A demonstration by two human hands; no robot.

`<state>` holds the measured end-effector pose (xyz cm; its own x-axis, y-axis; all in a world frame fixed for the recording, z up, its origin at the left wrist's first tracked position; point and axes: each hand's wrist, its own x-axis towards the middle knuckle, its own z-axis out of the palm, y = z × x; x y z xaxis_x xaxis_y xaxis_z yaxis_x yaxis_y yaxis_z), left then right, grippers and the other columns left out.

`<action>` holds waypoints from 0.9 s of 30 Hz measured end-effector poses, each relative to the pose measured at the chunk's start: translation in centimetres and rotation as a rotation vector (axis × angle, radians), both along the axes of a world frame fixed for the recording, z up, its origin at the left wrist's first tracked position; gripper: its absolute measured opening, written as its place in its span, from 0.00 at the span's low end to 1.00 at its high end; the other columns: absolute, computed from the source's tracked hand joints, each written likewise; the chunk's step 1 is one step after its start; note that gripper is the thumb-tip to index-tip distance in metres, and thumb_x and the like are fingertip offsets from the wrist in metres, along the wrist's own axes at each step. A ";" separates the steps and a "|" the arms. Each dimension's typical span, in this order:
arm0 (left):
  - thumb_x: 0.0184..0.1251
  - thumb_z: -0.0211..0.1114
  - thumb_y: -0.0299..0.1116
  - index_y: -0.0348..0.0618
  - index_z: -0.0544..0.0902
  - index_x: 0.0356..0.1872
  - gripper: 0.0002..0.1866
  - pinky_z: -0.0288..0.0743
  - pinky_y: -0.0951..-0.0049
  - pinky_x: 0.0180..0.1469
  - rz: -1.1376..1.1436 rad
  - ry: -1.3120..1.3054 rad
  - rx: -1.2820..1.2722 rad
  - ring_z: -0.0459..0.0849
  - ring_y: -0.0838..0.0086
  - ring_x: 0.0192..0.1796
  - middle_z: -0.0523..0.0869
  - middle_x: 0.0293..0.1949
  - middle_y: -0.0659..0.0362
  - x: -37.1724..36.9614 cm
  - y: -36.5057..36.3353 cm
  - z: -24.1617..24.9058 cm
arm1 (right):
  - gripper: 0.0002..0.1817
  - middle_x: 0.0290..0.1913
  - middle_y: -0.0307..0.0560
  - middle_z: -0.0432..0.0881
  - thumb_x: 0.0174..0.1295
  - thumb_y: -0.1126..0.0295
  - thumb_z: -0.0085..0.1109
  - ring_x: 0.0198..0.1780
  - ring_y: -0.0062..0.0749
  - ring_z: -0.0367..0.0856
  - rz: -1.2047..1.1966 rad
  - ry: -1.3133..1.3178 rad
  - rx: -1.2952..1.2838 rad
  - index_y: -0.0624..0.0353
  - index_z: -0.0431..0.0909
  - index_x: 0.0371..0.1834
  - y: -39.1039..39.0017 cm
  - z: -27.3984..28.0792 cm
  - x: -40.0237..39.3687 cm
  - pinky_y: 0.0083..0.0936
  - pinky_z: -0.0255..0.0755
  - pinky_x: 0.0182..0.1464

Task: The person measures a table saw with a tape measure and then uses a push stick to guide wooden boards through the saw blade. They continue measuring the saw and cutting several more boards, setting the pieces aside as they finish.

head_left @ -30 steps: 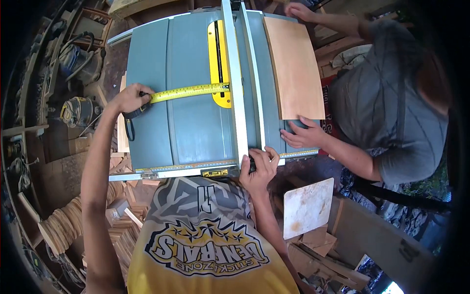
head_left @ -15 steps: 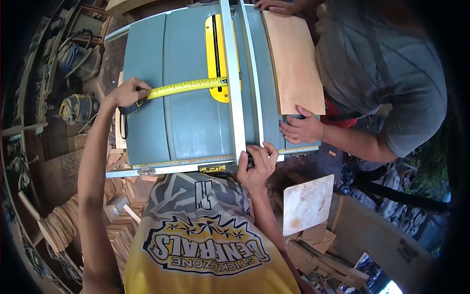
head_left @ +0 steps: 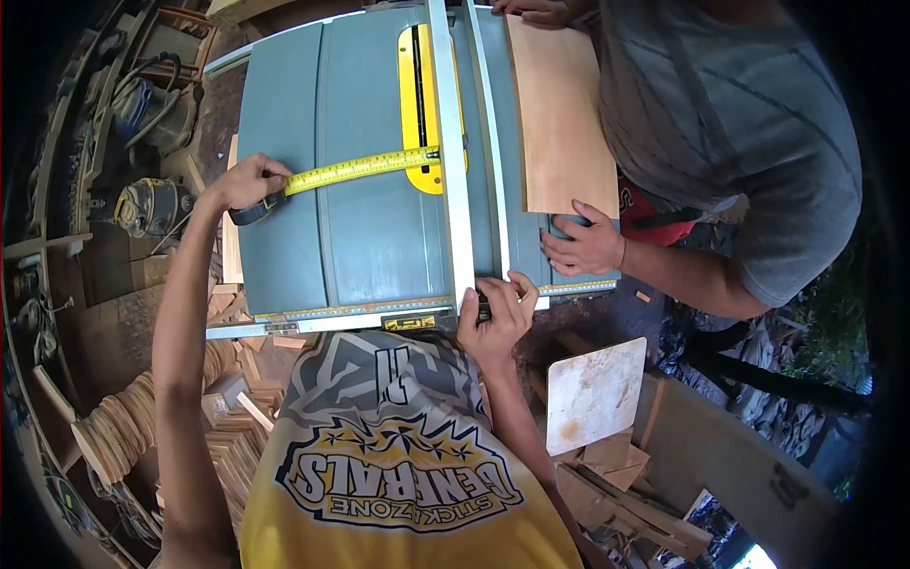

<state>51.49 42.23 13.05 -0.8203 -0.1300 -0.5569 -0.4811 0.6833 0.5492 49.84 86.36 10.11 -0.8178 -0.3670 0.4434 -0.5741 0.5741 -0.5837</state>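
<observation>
My left hand [head_left: 248,182] is closed around a tape measure [head_left: 256,211] at the left side of a table saw. Its yellow blade [head_left: 360,169] stretches across the grey-blue saw table [head_left: 280,104], over the yellow throat plate [head_left: 429,175], and its end meets the metal rip fence [head_left: 459,218]. My right hand [head_left: 497,318] grips the near end of the fence, thumb on its left side and fingers curled over a dark part that is mostly hidden.
A co-worker on the right rests a hand [head_left: 586,240] by a wooden board [head_left: 564,123] on the saw table. A fence rail [head_left: 370,310] runs along the near edge. Below right is a white panel [head_left: 595,394]; stacked wood pieces [head_left: 142,417] and a power tool [head_left: 152,209] are at left.
The co-worker's board has shifted slightly left and away from me. The strap hanging under my tape measure no longer shows. Both my hands stay in nearly the same places.
</observation>
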 end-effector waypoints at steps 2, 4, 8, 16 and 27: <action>0.62 0.60 0.30 0.36 0.89 0.49 0.18 0.78 0.71 0.47 -0.007 0.005 -0.009 0.85 0.72 0.39 0.90 0.37 0.51 -0.1 -0.1 0.1 | 0.07 0.36 0.44 0.85 0.55 0.70 0.64 0.53 0.53 0.74 -0.002 0.002 0.001 0.59 0.85 0.34 0.0 -0.1 0.1 0.41 0.70 0.52; 0.62 0.60 0.30 0.36 0.89 0.49 0.18 0.78 0.72 0.47 -0.010 0.014 -0.010 0.85 0.72 0.39 0.90 0.38 0.52 -0.2 -0.5 -0.1 | 0.07 0.36 0.44 0.85 0.55 0.70 0.64 0.53 0.53 0.74 -0.004 0.002 -0.004 0.59 0.85 0.34 0.1 -0.3 0.1 0.41 0.70 0.52; 0.61 0.61 0.31 0.37 0.89 0.49 0.17 0.78 0.72 0.47 -0.019 -0.033 0.003 0.85 0.72 0.39 0.91 0.38 0.53 -0.6 -1.0 0.1 | 0.07 0.36 0.44 0.84 0.55 0.70 0.64 0.53 0.53 0.74 -0.003 -0.001 -0.019 0.58 0.85 0.34 0.1 -0.3 0.1 0.41 0.71 0.51; 0.62 0.64 0.32 0.36 0.90 0.47 0.15 0.78 0.73 0.46 -0.031 -0.103 0.041 0.84 0.76 0.38 0.91 0.36 0.56 -1.5 -1.3 0.2 | 0.06 0.36 0.47 0.85 0.55 0.72 0.64 0.50 0.53 0.75 -0.016 -0.046 -0.055 0.61 0.84 0.35 -0.2 0.6 0.1 0.43 0.70 0.56; 0.53 0.66 0.34 0.35 0.90 0.46 0.20 0.80 0.74 0.43 0.014 -0.227 0.164 0.86 0.74 0.35 0.91 0.35 0.55 -2.1 -2.6 -0.9 | 0.24 0.55 0.48 0.74 0.62 0.60 0.65 0.59 0.40 0.74 0.405 1.455 0.960 0.61 0.74 0.58 -8.4 11.7 -5.9 0.32 0.67 0.65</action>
<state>49.42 39.62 12.13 -0.6710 -0.0336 -0.7407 -0.6132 0.5867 0.5289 43.90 77.98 21.79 0.1949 -0.9632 0.1849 -0.4477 0.0803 0.8906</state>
